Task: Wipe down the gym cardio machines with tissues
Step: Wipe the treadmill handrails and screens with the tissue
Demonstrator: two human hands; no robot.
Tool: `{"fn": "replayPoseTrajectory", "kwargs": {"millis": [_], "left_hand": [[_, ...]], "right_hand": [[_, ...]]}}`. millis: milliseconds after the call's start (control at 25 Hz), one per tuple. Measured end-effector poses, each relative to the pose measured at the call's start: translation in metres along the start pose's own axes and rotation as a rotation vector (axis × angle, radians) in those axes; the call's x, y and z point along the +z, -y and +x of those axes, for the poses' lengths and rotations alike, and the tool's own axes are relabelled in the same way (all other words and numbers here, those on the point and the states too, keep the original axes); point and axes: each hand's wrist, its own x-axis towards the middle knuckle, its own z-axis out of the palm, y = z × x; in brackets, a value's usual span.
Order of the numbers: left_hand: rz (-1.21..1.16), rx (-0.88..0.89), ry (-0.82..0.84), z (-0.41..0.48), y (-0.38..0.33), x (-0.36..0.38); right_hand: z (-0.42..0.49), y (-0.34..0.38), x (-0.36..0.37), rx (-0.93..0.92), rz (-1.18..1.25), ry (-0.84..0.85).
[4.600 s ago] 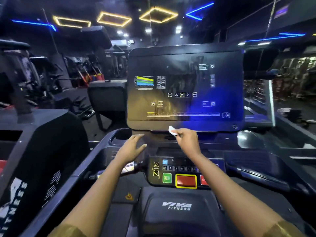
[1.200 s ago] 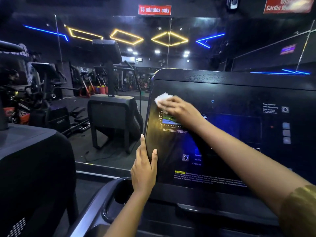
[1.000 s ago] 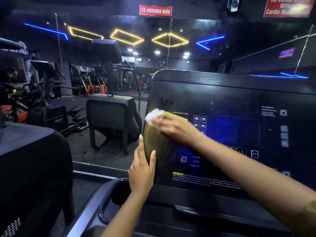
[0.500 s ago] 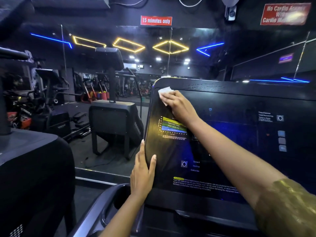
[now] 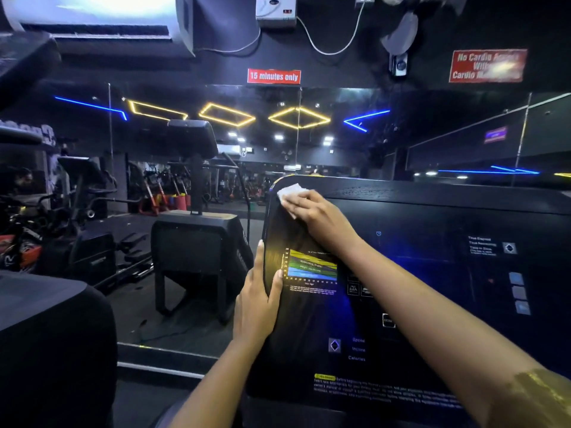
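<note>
Tissue (image 5: 289, 191) sits at the top-left corner of the treadmill display panel (image 5: 417, 273), pressed flat against it under the straight fingers of the right hand (image 5: 315, 214), its white edge poking out just beyond the fingertips. A second ago the same hand was lower down the panel's left side. Half a second ago it had climbed to this corner, and it has since crept a little further onto the dark upper rim. Several seconds back it was at the panel's bottom edge, pinching the tissue rather than spreading it.

The left hand (image 5: 258, 307) has not shifted over the last second. It lies below the right hand with fingers straight along the panel's left rim and the thumb resting on the glass, bracing the panel rather than holding anything.

Judging by these up-and-down passes, the left strip of the display has been covered and the stroke has reached its upper limit. The coloured chart (image 5: 312, 265) glows just below the right wrist. The wide stretch of panel to the right of that hand, including the buttons (image 5: 519, 293) at the far side, probably still needs wiping, so this machine looks only partly done.
</note>
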Motion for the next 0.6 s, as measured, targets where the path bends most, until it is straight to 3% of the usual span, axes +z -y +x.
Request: {"fn": "replayPoseTrajectory", "kwargs": {"millis": [80,240,600], "left_hand": [[0.012,0.001,-0.006,0.000,0.001,0.001],[0.007,0.016,-0.035,0.001,0.002,0.003],[0.003,-0.005,-0.013,-0.001,0.002,0.002]], "right_hand": [[0.000,0.005,-0.001,0.004,0.007,-0.047],[-0.020,0.045,0.019,-0.277,-0.015,0.074],[0.009,-0.003,-0.007,0.136,-0.198,-0.096]]}}
